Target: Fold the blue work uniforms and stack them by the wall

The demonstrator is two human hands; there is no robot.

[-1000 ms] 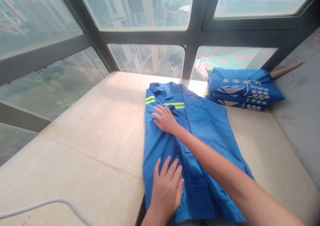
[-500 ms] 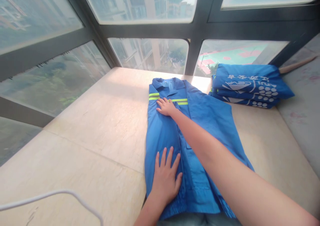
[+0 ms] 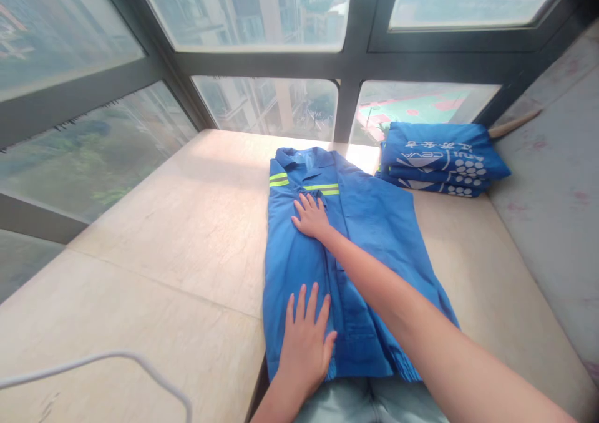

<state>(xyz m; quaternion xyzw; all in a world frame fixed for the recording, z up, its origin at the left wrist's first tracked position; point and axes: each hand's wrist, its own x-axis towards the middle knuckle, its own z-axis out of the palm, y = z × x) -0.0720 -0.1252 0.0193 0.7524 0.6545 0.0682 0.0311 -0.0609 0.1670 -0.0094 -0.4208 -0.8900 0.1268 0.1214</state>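
Note:
A blue work jacket (image 3: 374, 217) with yellow-green and grey reflective stripes lies front up on the pale stone surface, its collar toward the window. Its left-hand side is folded inward, with a sleeve laid down along the front. Flat on the lower part of that folded side rests my left hand (image 3: 306, 342), fingers spread. My right hand (image 3: 310, 216) presses on the chest just below the stripe, also with fingers apart. Neither hand grips the cloth. The right forearm hides part of the jacket's front and lower right.
A stack of folded blue garments (image 3: 435, 155) with white printing sits at the back right by the window. A white cable (image 3: 116, 354) curves across the near left. Dark window frames (image 3: 262, 65) border the pale stone ledge (image 3: 201, 223); a patterned wall (image 3: 552, 192) stands at right.
My right hand has slid down the chest, away from the stripe and toward me. My left hand stays spread on the lower jacket. The whole view has shifted slightly.

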